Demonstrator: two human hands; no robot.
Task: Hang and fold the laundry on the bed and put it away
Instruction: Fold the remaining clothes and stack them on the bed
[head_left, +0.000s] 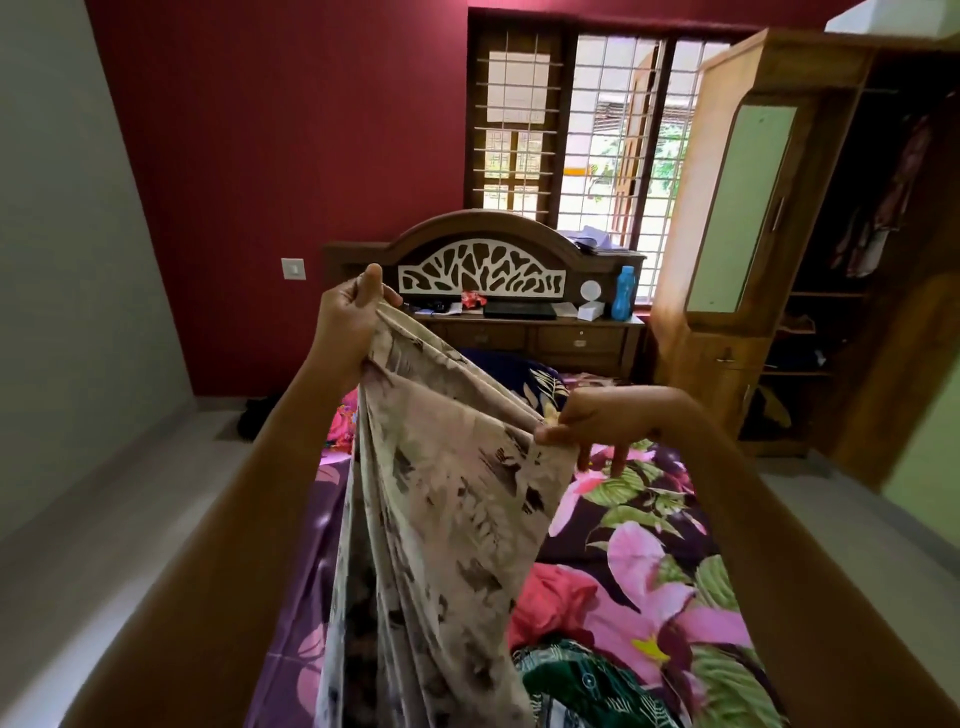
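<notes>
A beige garment with a dark leaf print (441, 509) hangs in front of me over the bed (649, 509). My left hand (348, 317) is raised and grips its top edge. Lower and to the right, my right hand (597, 421) pinches another part of the same edge, so the cloth stretches between them and drapes down out of the frame. On the floral bedsheet lie a red garment (550, 597) and a green patterned garment (582, 680) near the front. Something pink (345, 421) shows behind the held cloth at the left.
A wooden wardrobe (779, 291) stands open at the right, with clothes hanging inside (883, 208). The carved headboard shelf (519, 312) carries a blue bottle (623, 293) and small items. A barred window (597, 130) is behind it. Grey floor runs along both sides of the bed.
</notes>
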